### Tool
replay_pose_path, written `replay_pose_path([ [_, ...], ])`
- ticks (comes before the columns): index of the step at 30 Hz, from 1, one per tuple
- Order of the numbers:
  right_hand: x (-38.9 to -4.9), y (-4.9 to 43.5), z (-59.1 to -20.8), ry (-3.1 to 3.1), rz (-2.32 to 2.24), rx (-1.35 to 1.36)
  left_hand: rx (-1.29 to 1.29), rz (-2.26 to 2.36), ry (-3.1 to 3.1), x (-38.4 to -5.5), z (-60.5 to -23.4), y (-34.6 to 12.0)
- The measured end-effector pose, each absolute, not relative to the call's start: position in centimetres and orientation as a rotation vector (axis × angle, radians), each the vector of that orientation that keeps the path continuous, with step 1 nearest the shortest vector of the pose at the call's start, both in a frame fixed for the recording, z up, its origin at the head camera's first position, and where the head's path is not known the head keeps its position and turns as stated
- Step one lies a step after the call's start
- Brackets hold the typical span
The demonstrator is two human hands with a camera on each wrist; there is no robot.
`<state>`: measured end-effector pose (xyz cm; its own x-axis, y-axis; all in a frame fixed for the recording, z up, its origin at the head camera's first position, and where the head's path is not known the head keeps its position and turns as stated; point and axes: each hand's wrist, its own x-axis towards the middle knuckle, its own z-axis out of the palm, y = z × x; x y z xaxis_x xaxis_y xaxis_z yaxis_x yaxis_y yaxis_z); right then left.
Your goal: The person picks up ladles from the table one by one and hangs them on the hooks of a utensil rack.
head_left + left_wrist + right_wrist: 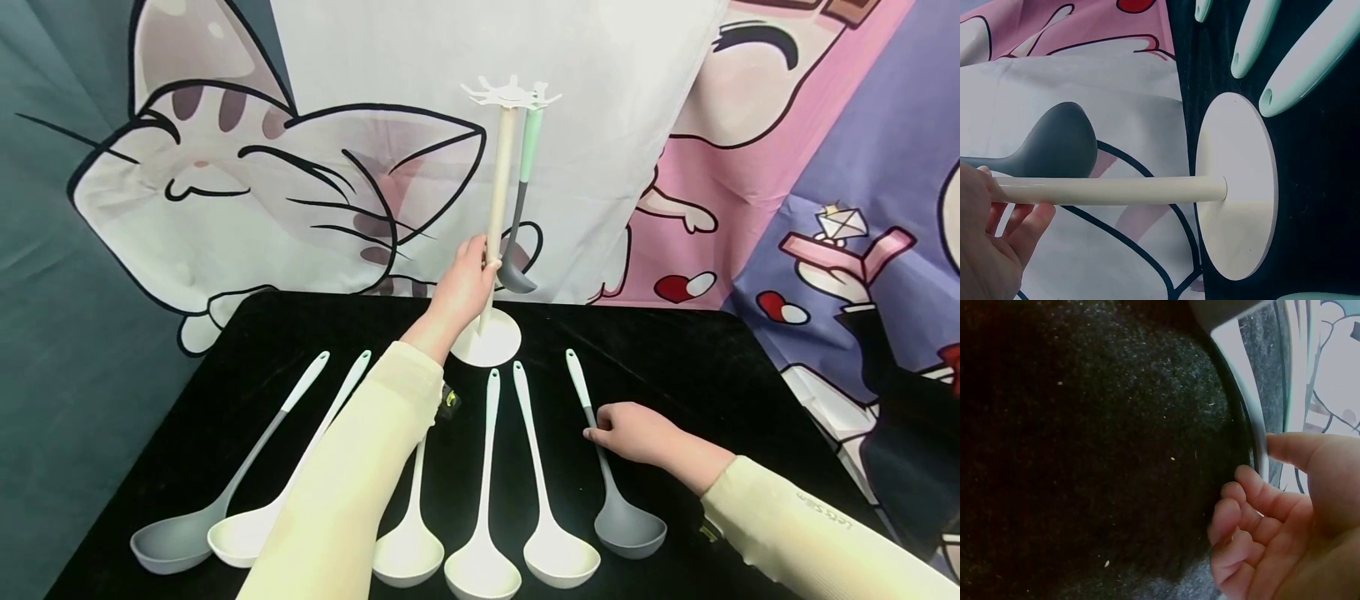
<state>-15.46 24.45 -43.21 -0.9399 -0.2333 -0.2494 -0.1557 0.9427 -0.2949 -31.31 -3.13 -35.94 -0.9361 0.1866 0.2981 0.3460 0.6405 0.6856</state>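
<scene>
One ladle (529, 158) is hanging from a white stand (487, 346) near the back edge of the black surface (675, 367); the left hand's (467, 287) fingers are gripping its pole (501, 179). The right hand's (633, 432) fingers are pinching a grey ladle's (626, 525) stem (603, 462), right of five ladles (483, 567) lying toward the front edge.

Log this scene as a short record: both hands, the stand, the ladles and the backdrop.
Left hand: grips the cream stand by its pole
Right hand: pinches the shaft of the rightmost grey ladle
Hanging from stand top: one green-handled ladle
Lying on black cloth: six ladles, namely four white ladles between the rightmost one and a far-left grey ladle
Partly hidden by left sleeve: two white ladles
Backdrop: cartoon-printed fabric
</scene>
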Motion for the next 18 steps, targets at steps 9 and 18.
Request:
replay_pose_path([
  [9, -15.62, 24.42, -43.37, 2.835, -0.408, -0.304, -0.429, -1.183, -2.667, -31.56, -35.97, -3.18],
  [18, -15.63, 24.5, -43.47, 2.815, -0.458, -0.28, -0.427, -1.199, -2.663, -31.46, -36.04, -3.18],
])
